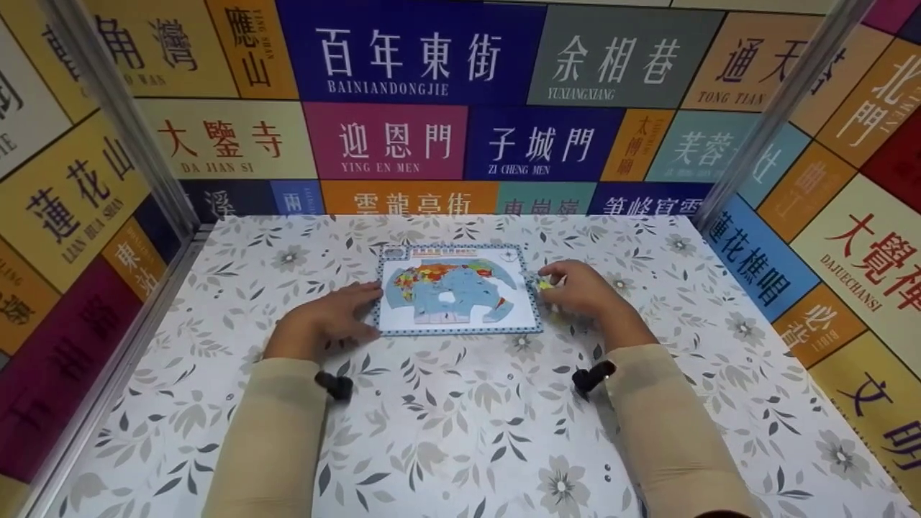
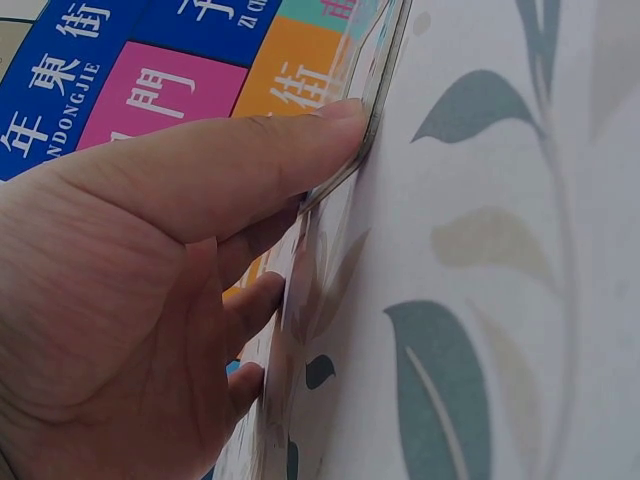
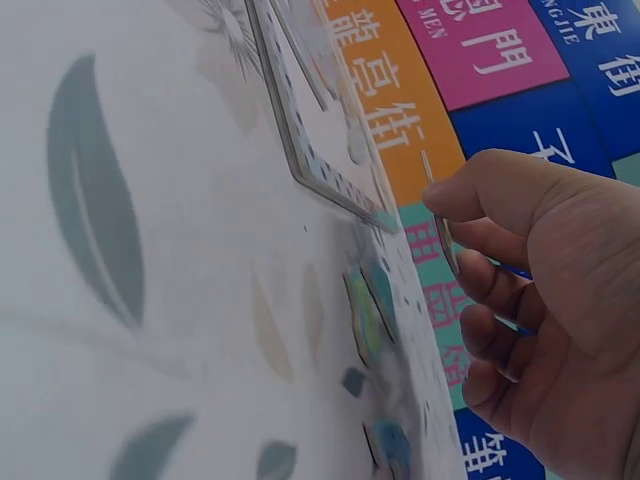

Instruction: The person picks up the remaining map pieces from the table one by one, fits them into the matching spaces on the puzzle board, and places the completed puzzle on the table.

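Observation:
A world map jigsaw puzzle (image 1: 453, 288) in a flat frame with a dotted blue border lies on the table. Several gaps show white along the lower part of the map. My left hand (image 1: 334, 313) rests at the frame's left edge, fingers extended. Its thumb (image 2: 340, 125) presses against the frame's corner in the left wrist view. Just off the frame's right edge, my right hand (image 1: 581, 291) pinches a thin puzzle piece (image 3: 447, 245) between thumb and forefinger, seen edge-on. The printed face of that piece is hidden in the right wrist view.
Loose puzzle pieces (image 3: 368, 315) lie on the table near the frame's right side, below my right hand. A floral cloth (image 1: 460, 403) covers the table. Panels with printed place names (image 1: 417, 50) stand behind the table and at both sides.

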Available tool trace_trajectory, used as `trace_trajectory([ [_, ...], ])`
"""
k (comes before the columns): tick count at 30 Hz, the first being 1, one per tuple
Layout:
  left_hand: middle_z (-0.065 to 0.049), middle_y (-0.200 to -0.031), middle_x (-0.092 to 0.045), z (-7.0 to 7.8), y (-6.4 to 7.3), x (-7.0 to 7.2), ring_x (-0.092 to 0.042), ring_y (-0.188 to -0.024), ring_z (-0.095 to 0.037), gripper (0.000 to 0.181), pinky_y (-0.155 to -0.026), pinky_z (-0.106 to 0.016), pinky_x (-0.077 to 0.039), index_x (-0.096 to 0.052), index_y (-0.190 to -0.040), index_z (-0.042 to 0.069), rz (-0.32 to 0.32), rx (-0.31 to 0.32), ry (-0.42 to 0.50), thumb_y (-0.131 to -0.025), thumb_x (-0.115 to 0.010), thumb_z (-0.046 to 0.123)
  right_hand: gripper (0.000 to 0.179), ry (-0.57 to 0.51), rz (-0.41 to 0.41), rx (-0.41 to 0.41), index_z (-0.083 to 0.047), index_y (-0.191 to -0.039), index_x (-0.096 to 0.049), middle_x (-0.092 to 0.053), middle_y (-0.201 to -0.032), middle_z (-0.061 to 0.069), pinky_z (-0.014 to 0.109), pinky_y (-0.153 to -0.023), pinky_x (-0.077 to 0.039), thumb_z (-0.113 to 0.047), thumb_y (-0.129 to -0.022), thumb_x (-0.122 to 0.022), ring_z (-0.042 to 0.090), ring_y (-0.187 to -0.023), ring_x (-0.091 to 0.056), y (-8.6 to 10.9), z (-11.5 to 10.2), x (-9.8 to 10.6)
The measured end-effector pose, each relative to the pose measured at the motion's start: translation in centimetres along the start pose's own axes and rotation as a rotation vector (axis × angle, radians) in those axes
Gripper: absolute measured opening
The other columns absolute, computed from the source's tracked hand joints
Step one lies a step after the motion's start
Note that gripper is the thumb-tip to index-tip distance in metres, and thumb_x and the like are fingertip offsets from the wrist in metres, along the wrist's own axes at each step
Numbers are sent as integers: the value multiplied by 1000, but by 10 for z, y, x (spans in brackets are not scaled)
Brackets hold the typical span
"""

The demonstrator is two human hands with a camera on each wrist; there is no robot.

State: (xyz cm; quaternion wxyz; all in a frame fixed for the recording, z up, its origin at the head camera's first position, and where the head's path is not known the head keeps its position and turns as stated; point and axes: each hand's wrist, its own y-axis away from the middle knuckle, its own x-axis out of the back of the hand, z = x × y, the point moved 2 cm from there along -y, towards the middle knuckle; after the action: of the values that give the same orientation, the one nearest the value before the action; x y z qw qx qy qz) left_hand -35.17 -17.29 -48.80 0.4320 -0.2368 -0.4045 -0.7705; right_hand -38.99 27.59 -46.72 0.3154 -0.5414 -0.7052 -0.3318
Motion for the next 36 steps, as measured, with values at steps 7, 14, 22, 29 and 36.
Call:
trace_trajectory([
  [7,22,-165,-9,1,0,0,0,-157,-22,87,-125,-58,-4,-29,-153,44,-5,-15,-2,-81,-78,45,44,-25,-11,-12,-24,-129,-63,-57,-116,5,36,-73,-47,-34,-86,-72,24,-95,-52,-10,-13,-9],
  [14,23,-165,-8,1,0,-1,1,-157,-21,87,-125,-57,-4,-29,-152,45,-7,-16,3,-81,-78,44,45,-31,-6,-18,-24,-128,-63,-58,-111,4,36,-72,-49,-33,-85,-73,24,-92,-53,-16,-22,-16],
  [22,19,-166,-8,3,3,1,1,-157,-23,87,-125,-58,-5,-28,-155,39,-8,-52,-9,-83,-77,42,45,-50,1,-31,-25,-127,-64,-58,-112,3,38,-79,-48,-33,-84,-75,23,-100,-53,-19,-32,-23],
  [29,18,-166,-8,2,3,1,0,-157,-23,87,-126,-57,-6,-27,-155,40,-12,-39,-7,-83,-77,43,47,-39,8,-26,-26,-128,-64,-57,-111,2,38,-85,-48,-33,-83,-75,23,-102,-54,-25,-38,-30],
  [36,19,-166,-7,1,3,1,1,-157,-23,88,-125,-57,-5,-27,-154,42,-14,-35,5,-82,-78,43,49,-53,-11,-87,-27,-127,-63,-56,-115,1,41,-94,-49,-33,-81,-76,23,-106,-53,-30,-42,-36],
])
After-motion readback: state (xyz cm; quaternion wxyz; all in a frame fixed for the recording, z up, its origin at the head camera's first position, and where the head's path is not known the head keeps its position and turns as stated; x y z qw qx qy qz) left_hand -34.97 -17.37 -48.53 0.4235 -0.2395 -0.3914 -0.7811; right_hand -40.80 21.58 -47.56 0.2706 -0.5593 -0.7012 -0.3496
